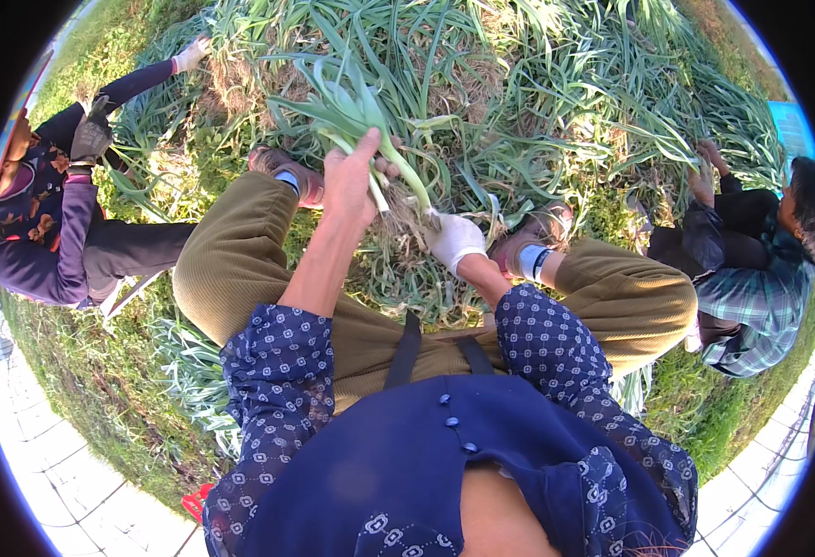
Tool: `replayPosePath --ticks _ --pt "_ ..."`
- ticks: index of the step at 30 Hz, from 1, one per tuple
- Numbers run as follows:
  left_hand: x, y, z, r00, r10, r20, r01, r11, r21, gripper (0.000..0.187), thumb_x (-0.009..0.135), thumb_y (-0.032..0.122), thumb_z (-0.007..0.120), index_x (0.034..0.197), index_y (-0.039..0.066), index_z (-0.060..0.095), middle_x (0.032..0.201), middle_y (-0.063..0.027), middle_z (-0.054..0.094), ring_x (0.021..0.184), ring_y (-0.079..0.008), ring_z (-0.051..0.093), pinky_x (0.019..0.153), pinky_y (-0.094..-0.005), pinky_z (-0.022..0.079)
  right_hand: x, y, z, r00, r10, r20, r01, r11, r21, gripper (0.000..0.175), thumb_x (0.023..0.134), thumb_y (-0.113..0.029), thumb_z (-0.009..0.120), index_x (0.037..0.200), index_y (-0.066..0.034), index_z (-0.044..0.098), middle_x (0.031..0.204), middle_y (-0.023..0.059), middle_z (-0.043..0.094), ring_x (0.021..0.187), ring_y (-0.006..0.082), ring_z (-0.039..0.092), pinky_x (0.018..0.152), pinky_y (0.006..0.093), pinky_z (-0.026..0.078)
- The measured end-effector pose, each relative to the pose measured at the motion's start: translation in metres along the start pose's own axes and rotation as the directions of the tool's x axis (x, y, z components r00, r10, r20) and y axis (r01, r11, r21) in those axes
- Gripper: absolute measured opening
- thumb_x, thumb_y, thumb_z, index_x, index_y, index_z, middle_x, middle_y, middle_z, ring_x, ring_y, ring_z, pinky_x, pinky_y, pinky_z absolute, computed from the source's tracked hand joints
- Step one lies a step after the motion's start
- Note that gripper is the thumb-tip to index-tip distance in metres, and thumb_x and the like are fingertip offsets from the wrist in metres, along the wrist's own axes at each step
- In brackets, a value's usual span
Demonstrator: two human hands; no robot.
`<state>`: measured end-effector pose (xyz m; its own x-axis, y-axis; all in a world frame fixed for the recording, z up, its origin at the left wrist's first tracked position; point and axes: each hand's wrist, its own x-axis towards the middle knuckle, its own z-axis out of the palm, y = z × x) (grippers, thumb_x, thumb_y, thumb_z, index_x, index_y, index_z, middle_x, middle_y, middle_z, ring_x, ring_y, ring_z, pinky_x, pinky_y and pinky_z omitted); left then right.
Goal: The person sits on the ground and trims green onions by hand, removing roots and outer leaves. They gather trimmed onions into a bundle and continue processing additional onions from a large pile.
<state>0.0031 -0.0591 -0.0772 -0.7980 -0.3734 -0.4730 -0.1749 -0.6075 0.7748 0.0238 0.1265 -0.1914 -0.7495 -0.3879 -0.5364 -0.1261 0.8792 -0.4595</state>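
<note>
My bare left hand grips a small bunch of leek-like plants in front of my knees, with the thumb pressed along the stalks. Broad green leaves fan out above that hand, and pale stalks and stringy roots hang below it. One longer pale stalk slants down to the right. At its root end is my right hand, in a white glove, with the fingers closed around it. The glove partly hides the root end, and whether a tool is in it does not show.
A large heap of similar plants spreads ahead, with dry root clumps among the leaves. A gloved co-worker sits at left; another person at right handles plants. More leaves lie beside my seat, near a red object.
</note>
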Motion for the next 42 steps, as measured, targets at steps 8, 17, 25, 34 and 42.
replayPosePath --ticks 8,17,25,34,42 --pt "0.034 0.020 -0.041 0.988 0.093 0.121 -0.046 0.938 -0.343 0.019 0.092 0.015 0.060 0.102 0.001 0.053 0.094 -0.0183 0.060 0.064 -0.0137 0.049 0.053 -0.0270 0.047 0.001 0.040 0.005 0.986 -0.105 -0.129 0.103 0.994 -0.022 0.024 0.085 -0.029 0.054 0.092 -0.0127 0.071 0.089 0.0172 0.068 0.088 0.0327 0.066 0.084 0.0432 0.048" --pt "0.036 -0.006 -0.030 0.989 -0.055 0.140 0.102 0.929 -0.356 0.025 0.091 0.021 0.062 0.102 0.000 0.054 0.098 -0.0188 0.063 0.063 -0.0148 0.052 0.051 -0.0250 0.046 -0.012 -0.043 -0.069 0.998 0.000 -0.061 0.060 0.172 0.983 0.010 0.083 -0.011 0.067 0.088 -0.0027 0.065 0.082 0.0027 0.066 0.076 0.0064 0.057 0.071 0.0219 0.044" --pt "0.003 -0.039 -0.017 0.975 -0.217 0.051 0.219 0.974 -0.056 0.021 0.084 0.017 0.071 0.092 0.003 0.058 0.073 -0.0073 0.061 0.051 -0.0151 0.052 0.040 -0.0255 0.039 -0.003 -0.038 -0.031 0.996 0.077 -0.049 0.034 0.183 0.983 0.013 0.084 -0.016 0.066 0.080 -0.0037 0.065 0.071 -0.0006 0.062 0.064 0.0067 0.050 0.060 0.0233 0.039" --pt "-0.011 0.002 0.003 0.944 -0.260 0.202 0.186 0.927 0.325 0.030 0.087 0.017 0.065 0.108 -0.002 0.058 0.098 -0.0118 0.065 0.057 -0.0075 0.053 0.045 -0.0215 0.043 0.014 0.009 -0.018 0.998 0.042 -0.039 0.021 0.374 0.927 0.025 0.086 -0.025 0.060 0.099 -0.0058 0.071 0.084 0.0053 0.070 0.079 0.0131 0.062 0.076 0.0271 0.046" --pt "0.007 -0.026 -0.001 0.960 -0.271 -0.072 0.274 0.853 0.445 0.033 0.089 0.035 0.063 0.096 0.002 0.061 0.092 -0.0083 0.066 0.054 -0.0077 0.051 0.047 -0.0199 0.043 -0.029 -0.040 -0.050 0.983 -0.037 -0.178 0.150 0.715 0.682 0.027 0.080 -0.036 0.066 0.084 -0.0090 0.064 0.073 0.0113 0.064 0.072 0.0287 0.063 0.069 0.0387 0.048"
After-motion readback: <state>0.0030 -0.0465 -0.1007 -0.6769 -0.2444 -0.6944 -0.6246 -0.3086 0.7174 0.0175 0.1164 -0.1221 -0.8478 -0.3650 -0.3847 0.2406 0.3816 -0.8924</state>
